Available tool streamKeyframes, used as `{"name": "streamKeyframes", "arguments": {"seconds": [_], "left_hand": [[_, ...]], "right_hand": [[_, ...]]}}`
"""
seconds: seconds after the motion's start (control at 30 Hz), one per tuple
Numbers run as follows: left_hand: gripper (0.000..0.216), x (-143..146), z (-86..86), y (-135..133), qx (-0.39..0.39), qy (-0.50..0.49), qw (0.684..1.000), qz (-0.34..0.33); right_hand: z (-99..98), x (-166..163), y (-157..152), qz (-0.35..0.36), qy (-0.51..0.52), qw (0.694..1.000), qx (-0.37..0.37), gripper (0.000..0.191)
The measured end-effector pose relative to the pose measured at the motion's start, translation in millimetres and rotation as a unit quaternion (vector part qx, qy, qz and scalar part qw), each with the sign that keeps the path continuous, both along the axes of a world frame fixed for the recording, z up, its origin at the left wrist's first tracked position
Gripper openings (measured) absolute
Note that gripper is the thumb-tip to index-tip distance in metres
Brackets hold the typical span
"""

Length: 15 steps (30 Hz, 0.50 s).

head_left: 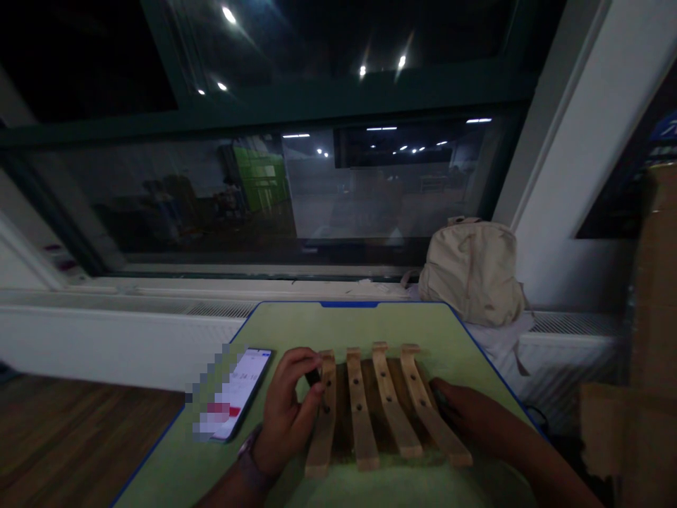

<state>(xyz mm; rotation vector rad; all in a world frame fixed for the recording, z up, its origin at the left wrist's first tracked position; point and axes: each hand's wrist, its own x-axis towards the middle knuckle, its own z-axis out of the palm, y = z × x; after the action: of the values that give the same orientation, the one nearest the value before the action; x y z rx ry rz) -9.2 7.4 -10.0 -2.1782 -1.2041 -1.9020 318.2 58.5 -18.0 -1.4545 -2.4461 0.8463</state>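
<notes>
A slatted wooden piece [383,413], several light slats with holes fixed over darker cross bars, lies on the green table [296,324] in front of me. My left hand [288,413] rests at its left edge, fingers curled in a pinch around a small dark object [314,376] by the leftmost slat. My right hand [458,413] lies against the right edge of the piece, beside the outermost slat; its fingers are dim and partly tucked under the wood.
A phone [240,391] with a lit screen lies on the table left of my left hand. A beige bag [473,271] sits on the window ledge at the back right. Cardboard [653,310] stands at the far right. Dark window glass ahead, wood floor at the left.
</notes>
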Motion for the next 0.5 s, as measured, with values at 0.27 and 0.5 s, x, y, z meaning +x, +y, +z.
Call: {"name": "streamKeyframes", "arguments": {"seconds": [0.27,0.5], "left_hand": [[0.035,2,-10.9,2,-0.033,-0.063,0.997,0.041],[0.026,2,-11.5,0,-0.076,-0.055,0.995,0.024]], "right_hand": [[4.4,-2,0,-0.002,-0.026,1.000,-0.003,0.036],[-0.4,0,1,0.000,-0.018,1.000,0.003,0.034]]}}
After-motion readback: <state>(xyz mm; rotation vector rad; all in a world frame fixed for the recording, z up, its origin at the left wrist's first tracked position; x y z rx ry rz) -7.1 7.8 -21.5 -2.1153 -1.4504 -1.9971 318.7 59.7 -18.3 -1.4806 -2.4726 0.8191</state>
